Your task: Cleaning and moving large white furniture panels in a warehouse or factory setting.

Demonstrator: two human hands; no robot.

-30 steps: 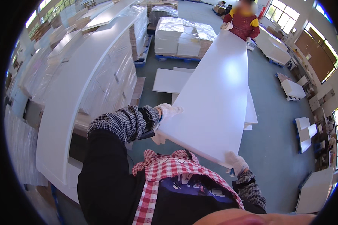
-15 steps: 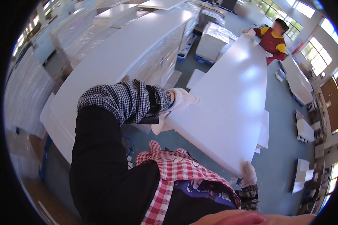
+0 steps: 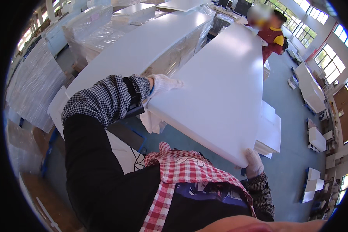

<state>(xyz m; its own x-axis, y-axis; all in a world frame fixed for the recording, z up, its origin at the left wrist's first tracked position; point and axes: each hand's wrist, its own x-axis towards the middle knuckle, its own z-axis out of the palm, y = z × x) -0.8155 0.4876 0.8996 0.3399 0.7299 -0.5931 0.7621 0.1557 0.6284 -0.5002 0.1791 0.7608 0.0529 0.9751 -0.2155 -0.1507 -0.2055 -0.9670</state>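
A large smooth white panel point(image 3: 216, 85) stretches away from me, held up off the floor. My left hand point(image 3: 162, 86), in a white knit glove, grips its near left corner with fingers lying over the top face; a white cloth-like piece point(image 3: 152, 121) hangs just below that hand. At the near right corner my right hand point(image 3: 253, 163), gloved too, is closed round the edge, its thumb side on top and the other fingers hidden beneath. A co-worker point(image 3: 271, 38) in a dark red and yellow top holds the panel's far end with gloved hands.
Left of the panel lies a long stack of white boards point(image 3: 116, 58), its side wrapped in clear film. More film-wrapped stacks point(image 3: 36, 87) stand farther left. White boards point(image 3: 267, 129) lie low at the right. A dark cable point(image 3: 137, 158) hangs near my left side.
The panel, with both my hands on it, has shifted left, toward the wrapped stack. The co-worker has moved left and farther away with the far end. My grip stays the same.
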